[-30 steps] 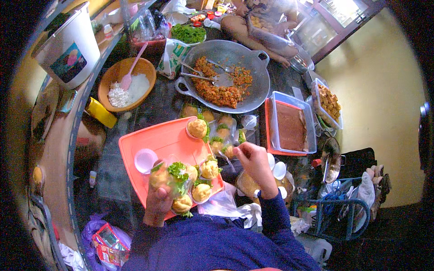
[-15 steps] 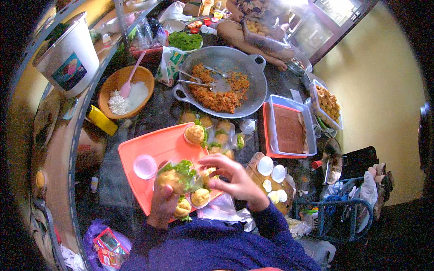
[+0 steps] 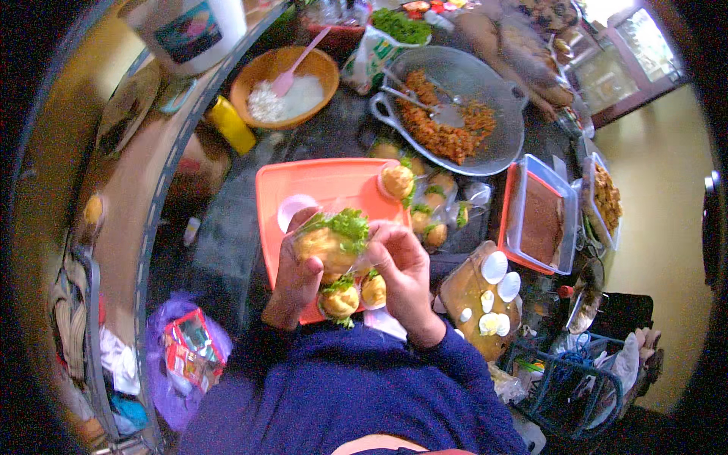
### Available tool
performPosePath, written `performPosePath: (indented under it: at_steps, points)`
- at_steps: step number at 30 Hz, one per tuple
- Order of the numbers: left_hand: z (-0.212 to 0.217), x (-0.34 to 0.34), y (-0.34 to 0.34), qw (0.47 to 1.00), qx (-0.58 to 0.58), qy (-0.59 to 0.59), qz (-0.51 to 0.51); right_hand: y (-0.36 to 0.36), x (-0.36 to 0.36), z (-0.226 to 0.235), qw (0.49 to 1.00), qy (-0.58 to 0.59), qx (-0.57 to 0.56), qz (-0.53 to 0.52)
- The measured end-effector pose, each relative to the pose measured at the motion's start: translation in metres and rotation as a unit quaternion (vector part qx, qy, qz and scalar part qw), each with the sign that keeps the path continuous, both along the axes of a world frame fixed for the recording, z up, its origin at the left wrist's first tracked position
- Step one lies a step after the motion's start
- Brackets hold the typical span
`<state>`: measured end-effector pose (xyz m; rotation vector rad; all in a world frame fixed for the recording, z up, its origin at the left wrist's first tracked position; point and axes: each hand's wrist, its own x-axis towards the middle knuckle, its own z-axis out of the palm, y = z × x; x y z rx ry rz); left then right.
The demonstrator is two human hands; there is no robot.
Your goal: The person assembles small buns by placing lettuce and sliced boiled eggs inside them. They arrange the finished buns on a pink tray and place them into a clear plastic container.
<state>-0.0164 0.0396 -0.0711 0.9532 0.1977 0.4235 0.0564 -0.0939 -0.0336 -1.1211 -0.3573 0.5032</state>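
Observation:
My left hand (image 3: 290, 279) is closed around a filled bun (image 3: 315, 244) with green lettuce sticking out, inside a clear plastic bag. At the bag's right side, my right hand (image 3: 407, 271) has thumb and fingers pinched together on the thin plastic. Both hands are above an orange tray (image 3: 322, 176). On it stand more lettuce-filled buns in small paper cups: one bun (image 3: 396, 182) at the far right corner, another bun (image 3: 339, 301) and a third bun (image 3: 373, 290) close under my hands. Pale pink paper cups (image 3: 296, 210) lie on the tray's left part.
Bagged buns (image 3: 434, 199) lie beyond the tray, before a large wok (image 3: 508, 125) of orange-brown filling. Rightward are a chopping board (image 3: 464, 284) with eggs and a plastic box (image 3: 557, 220). A wooden bowl (image 3: 322, 80) stands at far left. A co-worker's arm (image 3: 523, 72) reaches in beyond.
My right fingers, spread loosely beside the bag before, are now pinched on its plastic. The whole scene has shifted in the picture, mostly rightward and up. The bagged bun stays in my left hand.

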Motion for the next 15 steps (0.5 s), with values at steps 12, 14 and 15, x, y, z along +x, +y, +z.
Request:
performPosePath:
  at_steps: [12, 14, 15]
  points:
    - [-0.024, -0.061, 0.045, 1.000, 0.010, 0.002, 0.010, 0.027, -0.019, -0.002, 0.990, 0.030, -0.038, 0.129]
    - [-0.026, -0.071, 0.055, 0.995, 0.082, 0.006, 0.051, 0.032, -0.022, -0.006, 0.987, 0.015, -0.068, 0.142]
    - [-0.026, -0.074, 0.060, 0.990, 0.119, 0.009, 0.071, 0.035, -0.024, -0.009, 0.986, 0.010, -0.075, 0.150]
